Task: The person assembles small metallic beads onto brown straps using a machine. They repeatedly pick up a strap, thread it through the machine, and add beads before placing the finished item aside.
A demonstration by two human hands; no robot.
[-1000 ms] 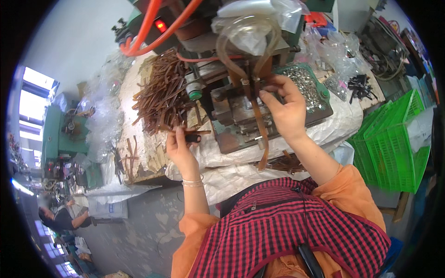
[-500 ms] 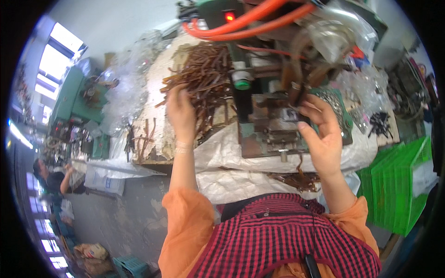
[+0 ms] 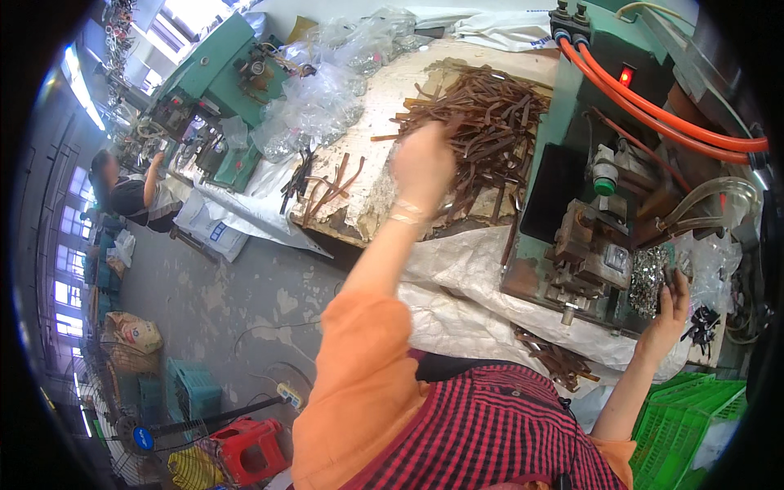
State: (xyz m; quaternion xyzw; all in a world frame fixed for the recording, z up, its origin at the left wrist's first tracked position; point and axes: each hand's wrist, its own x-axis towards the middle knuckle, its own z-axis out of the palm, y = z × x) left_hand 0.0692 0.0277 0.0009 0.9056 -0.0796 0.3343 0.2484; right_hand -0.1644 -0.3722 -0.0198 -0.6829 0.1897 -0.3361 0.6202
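Note:
My left hand (image 3: 423,167), smeared by motion, is over the near left edge of a heap of thin brown strips (image 3: 498,110) on the worktable. Its fingers point away from me and cannot be made out, nor can anything in them. At the right, my right hand (image 3: 665,318) reaches to the edge of a pile of small shiny metal pieces (image 3: 647,282). Its fingers are stretched out and slightly apart, with the tips at the pieces. Between the hands stands a green machine (image 3: 535,253) with a metal clamping block (image 3: 592,253).
Orange hoses (image 3: 653,102) arch over the machine. Clear plastic bags (image 3: 318,106) and a few loose strips (image 3: 331,192) lie to the left. A green crate (image 3: 678,425) stands at lower right. A red stool (image 3: 249,449) and a fan (image 3: 139,437) are at lower left. Another person (image 3: 135,196) sits far left.
The view has swung so the machine now sits farther right. My right hand has left the clamping block for the metal pieces. My left hand remains at the strip heap.

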